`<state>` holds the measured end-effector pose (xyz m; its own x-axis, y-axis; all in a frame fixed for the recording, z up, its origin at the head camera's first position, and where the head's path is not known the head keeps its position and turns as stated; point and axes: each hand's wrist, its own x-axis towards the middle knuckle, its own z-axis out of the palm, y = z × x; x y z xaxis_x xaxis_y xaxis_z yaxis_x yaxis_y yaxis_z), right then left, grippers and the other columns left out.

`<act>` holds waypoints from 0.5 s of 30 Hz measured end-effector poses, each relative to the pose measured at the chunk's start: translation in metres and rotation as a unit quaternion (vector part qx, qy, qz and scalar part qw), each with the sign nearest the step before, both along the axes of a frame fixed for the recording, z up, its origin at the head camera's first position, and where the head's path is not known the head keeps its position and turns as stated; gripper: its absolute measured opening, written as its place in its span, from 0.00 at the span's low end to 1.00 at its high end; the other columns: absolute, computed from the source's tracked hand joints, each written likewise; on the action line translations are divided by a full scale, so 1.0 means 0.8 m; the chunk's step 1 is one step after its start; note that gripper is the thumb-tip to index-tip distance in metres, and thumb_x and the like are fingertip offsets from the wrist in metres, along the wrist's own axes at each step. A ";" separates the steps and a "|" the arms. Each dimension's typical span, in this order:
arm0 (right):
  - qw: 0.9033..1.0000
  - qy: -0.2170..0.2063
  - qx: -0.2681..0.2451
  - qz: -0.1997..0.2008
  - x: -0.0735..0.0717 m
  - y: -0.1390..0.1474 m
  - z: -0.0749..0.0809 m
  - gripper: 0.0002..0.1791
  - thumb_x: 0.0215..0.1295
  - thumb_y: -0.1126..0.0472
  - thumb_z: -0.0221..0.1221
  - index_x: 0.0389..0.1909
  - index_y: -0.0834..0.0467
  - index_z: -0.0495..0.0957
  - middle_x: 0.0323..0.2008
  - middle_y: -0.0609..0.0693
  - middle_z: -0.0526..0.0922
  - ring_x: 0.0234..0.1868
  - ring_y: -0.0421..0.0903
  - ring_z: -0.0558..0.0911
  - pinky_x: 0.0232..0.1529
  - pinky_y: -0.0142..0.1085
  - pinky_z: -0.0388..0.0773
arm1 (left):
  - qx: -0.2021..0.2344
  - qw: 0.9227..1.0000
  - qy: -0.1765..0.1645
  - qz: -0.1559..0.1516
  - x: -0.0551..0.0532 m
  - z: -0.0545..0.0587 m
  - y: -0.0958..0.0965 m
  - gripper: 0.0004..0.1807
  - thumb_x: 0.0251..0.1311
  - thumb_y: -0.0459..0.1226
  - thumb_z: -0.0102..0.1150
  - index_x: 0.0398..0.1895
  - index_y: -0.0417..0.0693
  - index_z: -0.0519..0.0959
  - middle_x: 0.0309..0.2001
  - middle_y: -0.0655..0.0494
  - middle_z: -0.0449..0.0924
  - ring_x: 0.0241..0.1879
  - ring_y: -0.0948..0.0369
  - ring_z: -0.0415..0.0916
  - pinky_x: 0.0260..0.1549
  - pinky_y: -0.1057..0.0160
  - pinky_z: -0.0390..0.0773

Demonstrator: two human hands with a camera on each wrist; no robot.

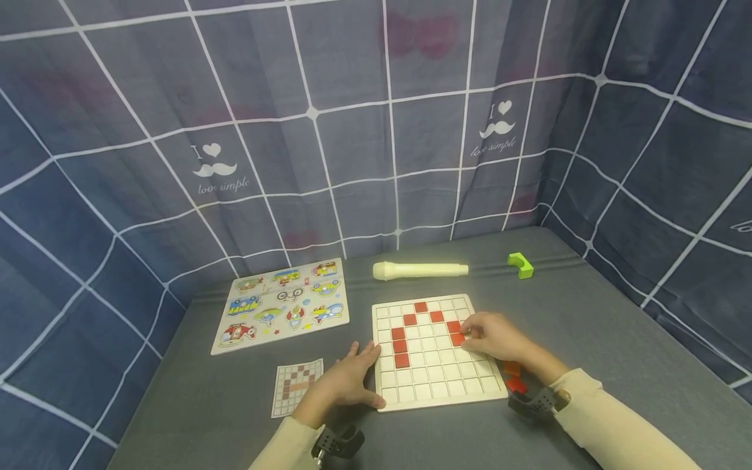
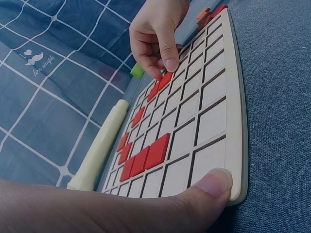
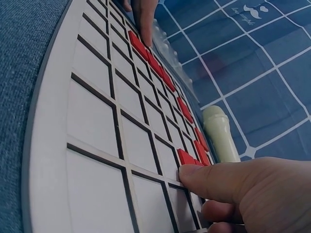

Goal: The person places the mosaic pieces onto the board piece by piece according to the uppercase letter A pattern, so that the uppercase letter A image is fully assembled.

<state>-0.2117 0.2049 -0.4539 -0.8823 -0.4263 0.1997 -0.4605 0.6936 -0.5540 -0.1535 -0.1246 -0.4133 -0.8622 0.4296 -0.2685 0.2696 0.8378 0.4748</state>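
Observation:
A wooden grid board (image 1: 431, 374) lies flat, with red square tiles (image 1: 400, 346) set in some of its cells, forming a peak and two sides. My right hand (image 1: 493, 334) is over the board's right part, its thumb and forefinger pinching the lower red tile (image 2: 165, 79) of the right-hand pair, which sits at a cell. My left hand (image 1: 346, 380) rests at the board's left edge with fingers spread, its thumb (image 2: 214, 187) pressing the near left corner. Beside that hand lies a pattern card (image 1: 298, 378) printed with a grid of coloured squares.
Loose orange (image 1: 511, 368) and red tiles (image 1: 516, 384) lie by the board's right edge, partly under my right forearm. A vehicle peg puzzle (image 1: 281, 307) is at the back left. Behind the board are a pale toy microphone (image 1: 420, 270) and a green block (image 1: 521, 265).

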 end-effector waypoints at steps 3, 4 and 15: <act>1.000 -0.001 -0.001 -0.001 0.001 0.001 -0.001 0.12 0.54 0.58 0.70 0.37 0.59 0.83 0.25 0.42 0.77 0.27 0.32 0.70 0.31 0.29 0.70 | -0.003 1.000 -0.001 0.001 0.000 0.000 0.001 0.56 0.42 0.46 0.77 0.75 0.41 0.58 0.78 0.42 0.52 0.77 0.35 0.43 0.66 0.26 0.53; 1.000 -0.001 -0.001 -0.001 0.000 0.001 -0.001 0.12 0.54 0.58 0.70 0.37 0.59 0.83 0.25 0.42 0.78 0.27 0.32 0.70 0.31 0.29 0.70 | -0.004 1.000 0.000 0.002 -0.001 0.000 0.001 0.56 0.42 0.46 0.77 0.75 0.41 0.58 0.78 0.43 0.52 0.77 0.35 0.43 0.66 0.26 0.54; 0.998 0.008 -0.017 -0.058 0.018 0.046 0.012 0.15 0.58 0.56 0.68 0.43 0.60 0.83 0.30 0.44 0.80 0.28 0.32 0.71 0.28 0.29 0.71 | -0.001 1.000 -0.002 0.002 0.000 -0.001 0.001 0.57 0.42 0.46 0.77 0.75 0.41 0.58 0.78 0.42 0.51 0.77 0.35 0.42 0.66 0.26 0.53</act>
